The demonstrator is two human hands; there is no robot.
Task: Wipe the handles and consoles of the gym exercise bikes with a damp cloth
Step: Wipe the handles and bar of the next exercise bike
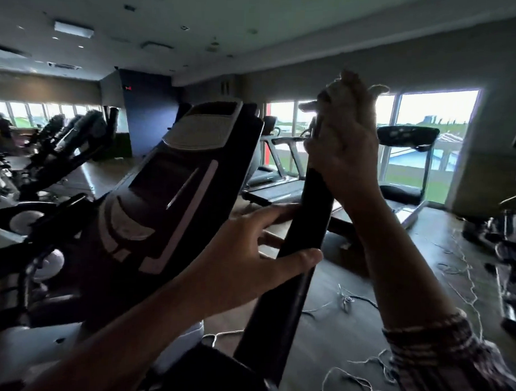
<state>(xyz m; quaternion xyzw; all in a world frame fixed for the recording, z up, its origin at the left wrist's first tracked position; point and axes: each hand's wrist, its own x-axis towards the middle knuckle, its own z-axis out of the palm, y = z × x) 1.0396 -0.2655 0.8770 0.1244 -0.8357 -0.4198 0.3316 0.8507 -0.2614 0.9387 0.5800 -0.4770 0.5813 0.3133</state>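
Note:
A black upright handle [305,226] of an exercise machine rises through the middle of the view. My left hand [248,259] grips it low down, thumb across the front. My right hand [343,139] is closed around the handle's top, with a pale frayed cloth [357,87] bunched under the fingers. Left of the handle stands the machine's dark console [175,186] with grey trim and a blank screen, tilted in the view.
A row of other exercise machines [63,136] stands at the left. Treadmills [404,171] face bright windows behind the handle. Loose white threads [464,270] lie over the dark floor at the right. More equipment [510,233] sits at the right edge.

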